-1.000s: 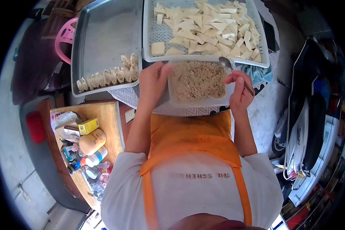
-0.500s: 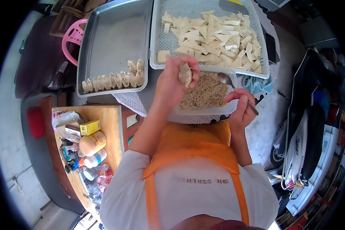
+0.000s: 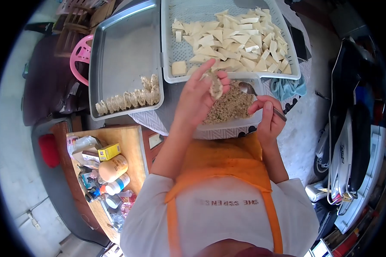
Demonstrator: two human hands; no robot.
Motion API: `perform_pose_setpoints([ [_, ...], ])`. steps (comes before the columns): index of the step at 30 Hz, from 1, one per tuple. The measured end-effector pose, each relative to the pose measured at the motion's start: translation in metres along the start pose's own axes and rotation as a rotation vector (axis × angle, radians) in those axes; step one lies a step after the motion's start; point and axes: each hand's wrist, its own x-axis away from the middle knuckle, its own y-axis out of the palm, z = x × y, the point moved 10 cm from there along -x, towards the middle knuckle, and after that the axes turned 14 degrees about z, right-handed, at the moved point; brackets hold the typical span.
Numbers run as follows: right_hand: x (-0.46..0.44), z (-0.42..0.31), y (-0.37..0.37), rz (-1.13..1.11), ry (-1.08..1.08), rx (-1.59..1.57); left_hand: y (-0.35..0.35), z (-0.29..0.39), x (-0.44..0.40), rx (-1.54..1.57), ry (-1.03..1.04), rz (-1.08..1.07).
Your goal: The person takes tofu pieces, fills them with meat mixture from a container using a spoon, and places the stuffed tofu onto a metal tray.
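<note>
My left hand (image 3: 193, 96) holds a pale tofu piece (image 3: 216, 88) with speckled filling along its edge, gripped by the fingers while the thumb stands away. My right hand (image 3: 268, 120) pinches the handle of a metal spoon (image 3: 247, 88), whose bowl rests over the brownish crumbly filling (image 3: 232, 106). That filling lies in a white plastic container (image 3: 244, 124) under both hands. Behind it, a white perforated tray (image 3: 178, 49) carries many cut tofu pieces (image 3: 240, 40). To the left, stuffed pieces (image 3: 128, 100) stand in a row along the near edge of a metal tray (image 3: 124, 51).
A light blue cloth (image 3: 287, 88) lies right of the container. A dark phone-like slab (image 3: 298, 43) sits beside the perforated tray. At lower left, a wooden table (image 3: 131, 139) bears bottles and boxes. A motorbike (image 3: 345, 150) stands at right, and a pink chair (image 3: 79, 60) at far left.
My left hand has opened its thumb away and turned the tofu piece, moving slightly right. My right hand keeps the spoon near the container's right side. The whole view has shifted slightly.
</note>
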Motion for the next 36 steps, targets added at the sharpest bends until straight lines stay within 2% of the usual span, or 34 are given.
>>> perform_pose_setpoints([
  [4,0.003,0.006,0.000,-0.008,0.030,-0.013,-0.012,-0.024,-0.008,0.281,-0.186,0.003],
  [7,0.006,0.010,0.001,-0.033,0.047,-0.013,0.018,-0.026,0.008,0.621,-0.379,-0.786],
  [10,0.007,0.011,0.001,-0.035,0.050,-0.018,0.021,-0.023,0.013,0.567,-0.426,-0.901],
  [13,0.005,0.010,0.000,-0.022,0.057,-0.011,-0.005,-0.021,-0.005,0.119,-0.081,-0.105],
  [16,0.003,0.010,-0.001,-0.013,0.069,-0.022,0.009,-0.010,0.004,-0.065,0.018,-0.114],
  [19,0.003,0.015,-0.003,-0.007,0.105,-0.028,0.001,-0.013,0.004,0.054,-0.072,0.010],
  [22,0.002,0.014,-0.001,-0.015,0.119,-0.028,0.007,-0.023,0.004,0.273,-0.217,-0.293],
  [25,0.003,0.012,-0.001,-0.034,0.105,-0.015,0.016,-0.027,0.009,0.430,-0.323,-0.719],
  [28,0.003,0.012,0.000,-0.040,0.089,-0.009,0.015,-0.018,0.006,0.394,-0.180,-0.691],
  [31,0.004,0.013,-0.002,-0.031,0.091,-0.010,0.003,-0.009,0.001,0.091,-0.040,0.004],
  [34,0.004,0.014,-0.001,-0.032,0.105,-0.015,-0.008,-0.014,-0.002,0.148,-0.043,-0.033],
  [36,0.004,0.013,0.000,-0.036,0.115,-0.023,-0.007,-0.029,-0.001,0.254,-0.215,-0.039],
])
